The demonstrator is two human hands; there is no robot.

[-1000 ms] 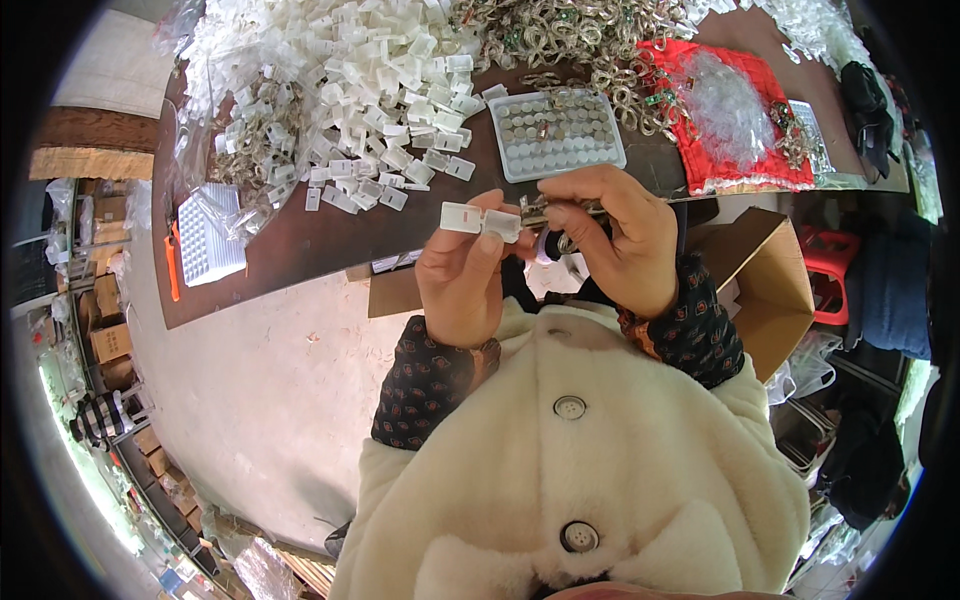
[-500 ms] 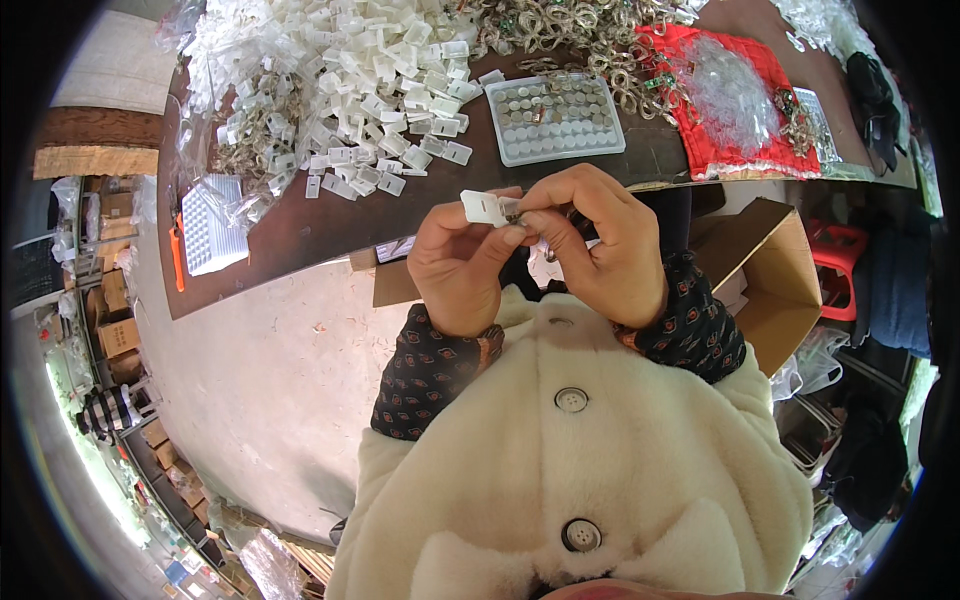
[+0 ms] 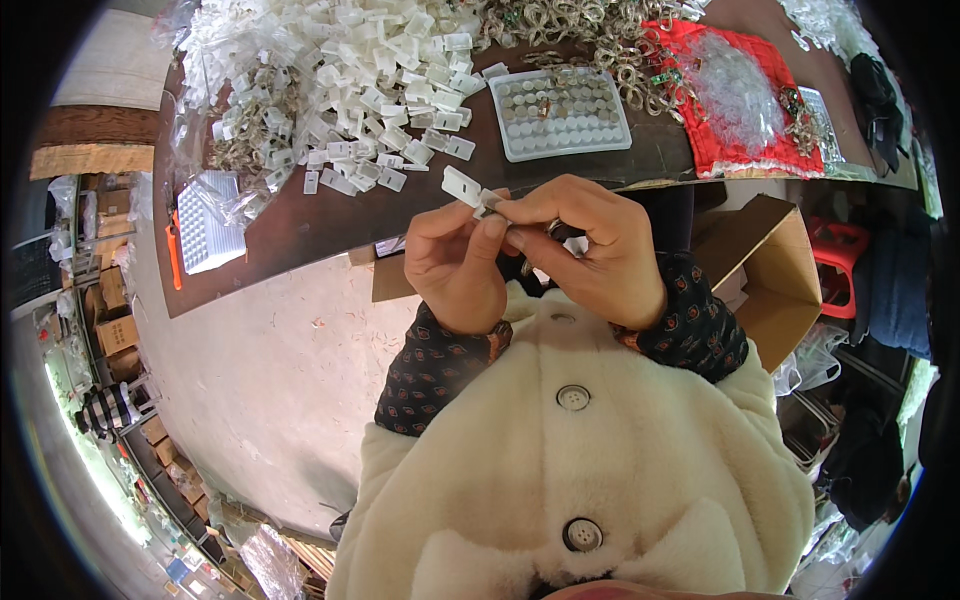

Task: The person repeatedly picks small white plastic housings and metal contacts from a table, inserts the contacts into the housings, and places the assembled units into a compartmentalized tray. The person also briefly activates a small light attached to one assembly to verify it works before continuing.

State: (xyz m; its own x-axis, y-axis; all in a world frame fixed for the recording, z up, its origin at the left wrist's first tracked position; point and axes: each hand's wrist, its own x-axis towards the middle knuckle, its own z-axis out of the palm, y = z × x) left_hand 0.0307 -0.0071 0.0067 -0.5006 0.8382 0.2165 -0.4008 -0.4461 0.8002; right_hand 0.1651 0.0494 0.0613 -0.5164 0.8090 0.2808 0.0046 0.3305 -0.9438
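Both hands meet in front of my chest, just off the table's near edge. My left hand is closed, thumb and fingers pinching the lower end of a small white plastic tag. My right hand presses its thumb and fingertips at the same end of the tag. Something small and shiny shows under the right fingers, partly hidden, and I cannot make out what it is. Beyond the hands lies a heap of similar white tags. A white tray with rows of small round pieces rests to its right.
On the brown table lie a pile of clear, ring-shaped pieces, a red cloth bearing clear filaments, a ridged white tray and an orange-handled tool. A cardboard box and a red stool stand at the right.
The tag has shifted left and up and is now tilted. My right fingers have moved left, over its lower end, closer to the left thumb.
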